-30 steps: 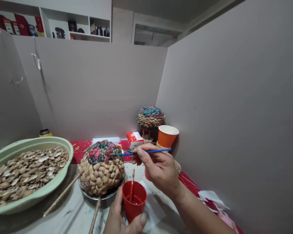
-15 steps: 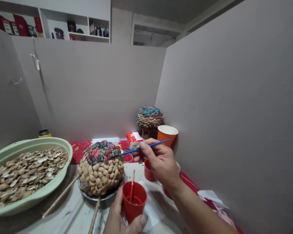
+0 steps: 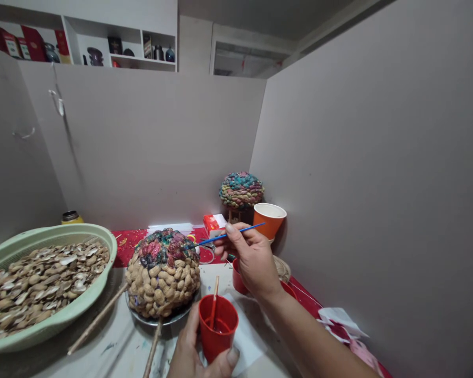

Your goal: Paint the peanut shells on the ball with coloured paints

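Observation:
A dome covered in peanut shells (image 3: 163, 281) rests on a metal dish (image 3: 177, 316); its top is painted red, green, purple and dark, while the lower shells are bare. My right hand (image 3: 252, 260) pinches a blue paintbrush (image 3: 236, 233), whose bristles reach the painted shells near the top right of the dome. Close to the front, my left hand (image 3: 205, 349) is wrapped around a red cup (image 3: 219, 341). Inside that cup stands a wooden stick (image 3: 215, 299) above a little dark liquid.
A green basket (image 3: 111, 252) of peanut shells stands at left. Two sticks (image 3: 96, 318) jut from the dome. Behind my right hand are another red cup (image 3: 238, 281), an orange paper cup (image 3: 268, 223) and a finished colourful shell dome (image 3: 242, 190). Grey panels (image 3: 358, 157) enclose the table.
My right hand has shifted slightly left, bringing the brush further onto the painted shells. The left hand still holds the red cup in nearly the same place.

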Demonstrator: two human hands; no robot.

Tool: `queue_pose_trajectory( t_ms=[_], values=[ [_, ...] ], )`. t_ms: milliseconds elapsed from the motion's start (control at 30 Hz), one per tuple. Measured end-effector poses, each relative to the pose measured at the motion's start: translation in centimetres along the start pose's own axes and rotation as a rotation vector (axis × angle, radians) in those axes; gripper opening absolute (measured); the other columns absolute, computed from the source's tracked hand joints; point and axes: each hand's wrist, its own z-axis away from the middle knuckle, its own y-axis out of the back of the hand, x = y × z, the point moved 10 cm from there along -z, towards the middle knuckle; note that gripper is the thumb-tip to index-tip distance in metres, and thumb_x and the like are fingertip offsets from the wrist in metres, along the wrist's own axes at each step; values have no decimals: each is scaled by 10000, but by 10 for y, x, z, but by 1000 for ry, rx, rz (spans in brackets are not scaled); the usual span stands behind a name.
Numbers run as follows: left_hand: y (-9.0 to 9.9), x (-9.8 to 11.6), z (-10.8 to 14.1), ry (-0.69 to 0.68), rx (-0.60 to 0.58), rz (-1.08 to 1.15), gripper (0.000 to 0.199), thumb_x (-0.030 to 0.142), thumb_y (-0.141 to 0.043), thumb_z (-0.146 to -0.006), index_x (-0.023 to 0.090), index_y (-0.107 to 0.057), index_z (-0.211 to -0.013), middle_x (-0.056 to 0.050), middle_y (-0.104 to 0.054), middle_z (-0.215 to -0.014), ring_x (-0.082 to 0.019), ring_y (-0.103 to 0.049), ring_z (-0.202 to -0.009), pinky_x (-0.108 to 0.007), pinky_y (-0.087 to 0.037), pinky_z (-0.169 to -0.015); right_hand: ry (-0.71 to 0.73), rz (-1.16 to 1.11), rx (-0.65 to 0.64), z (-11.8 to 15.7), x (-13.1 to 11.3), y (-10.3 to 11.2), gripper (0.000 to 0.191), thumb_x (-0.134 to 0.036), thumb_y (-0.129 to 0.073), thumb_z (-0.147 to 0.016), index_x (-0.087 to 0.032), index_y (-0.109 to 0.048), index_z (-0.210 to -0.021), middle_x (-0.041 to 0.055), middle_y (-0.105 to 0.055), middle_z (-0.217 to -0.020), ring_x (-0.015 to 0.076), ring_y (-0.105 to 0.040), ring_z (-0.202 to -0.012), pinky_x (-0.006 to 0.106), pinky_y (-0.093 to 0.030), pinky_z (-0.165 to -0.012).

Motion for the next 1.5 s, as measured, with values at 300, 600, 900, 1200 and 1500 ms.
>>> queue_pose_trajectory(
  t_ms=[300,600,900,1200,1500],
  values=[
    [-1,0,0,17,-16,6,785,657,-733,-670,169,-592,-1268,-145,-690,-1230,-312,-624,-1123,-356,-482,-973,-28,20,4,-4,8,3,369,-495,-783,-756,-159,-638,-709,8,-704,-575,125,-658,-450,193,-524,-422],
    [-4,-6,1,24,-25,55,852,632,-739,-680,113,-517,-1319,-199,-666,-1261,-309,-638,-1152,-333,-504,-979,40,-15,-80,7,4,-10,228,-396,-740,-842,-170,-708,-850,11,-732,-618,138,-699,-537,224,-570,-529],
    [-1,-7,1,29,-9,59,873,620,-763,-652,121,-533,-1331,-200,-649,-1304,-337,-611,-1203,-361,-495,-1010,80,112,-98,10,-2,-13,250,-427,-704,-863,-178,-694,-844,19,-738,-644,152,-714,-580,241,-583,-561],
    [-6,-13,0,41,-43,98,872,656,-755,-646,130,-554,-1311,-182,-651,-1286,-337,-618,-1161,-360,-501,-980,189,225,-87,16,-29,-16,242,-422,-681,-875,-187,-699,-824,27,-735,-687,168,-726,-611,270,-614,-596],
    [1,-19,2,34,12,69,871,642,-786,-639,151,-577,-1328,-181,-652,-1319,-342,-619,-1202,-338,-512,-981,219,252,-107,16,-27,-15,210,-367,-652,-904,-188,-699,-805,23,-712,-744,151,-713,-623,254,-604,-609]
  ],
)
